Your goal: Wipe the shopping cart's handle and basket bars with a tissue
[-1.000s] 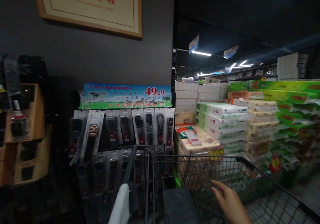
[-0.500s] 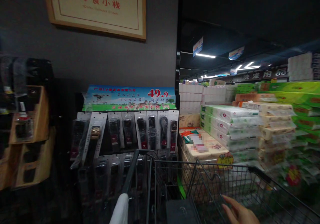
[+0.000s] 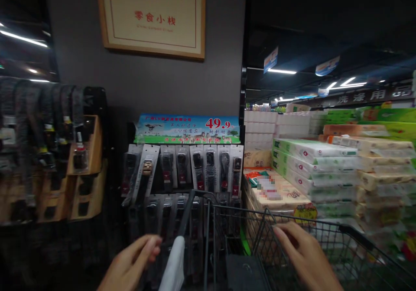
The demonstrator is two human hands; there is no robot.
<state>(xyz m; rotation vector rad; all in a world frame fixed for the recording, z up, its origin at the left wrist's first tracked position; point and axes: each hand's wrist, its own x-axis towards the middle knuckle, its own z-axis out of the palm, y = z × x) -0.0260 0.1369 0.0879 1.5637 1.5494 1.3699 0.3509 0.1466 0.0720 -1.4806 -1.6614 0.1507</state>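
Observation:
My left hand (image 3: 132, 260) is raised at the bottom of the view, left of a shopping cart. Its fingers are curled in and pressed together, and I see nothing in them. My right hand (image 3: 303, 252) hangs over the wire basket of the shopping cart (image 3: 325, 224), palm side turned inward. Its fingers are bent with a gap between them, and no object shows there. Between my hands runs the cart's dark side bar (image 3: 186, 215), with a white cover (image 3: 173, 263) over its near end. A dark box-like panel (image 3: 247, 271) sits low in the cart.
Ahead stands a rack of packaged belts (image 3: 198, 165) under a price sign (image 3: 188, 128). More belts (image 3: 48, 130) hang at the left beside wooden display boxes (image 3: 84, 152). Stacked tissue packs (image 3: 315, 161) rise to the right. A framed sign (image 3: 154, 35) hangs on the grey wall.
My left hand has come into view. My right hand has risen and shows more fully. The scene has shifted to the right as the camera turned left and slightly up.

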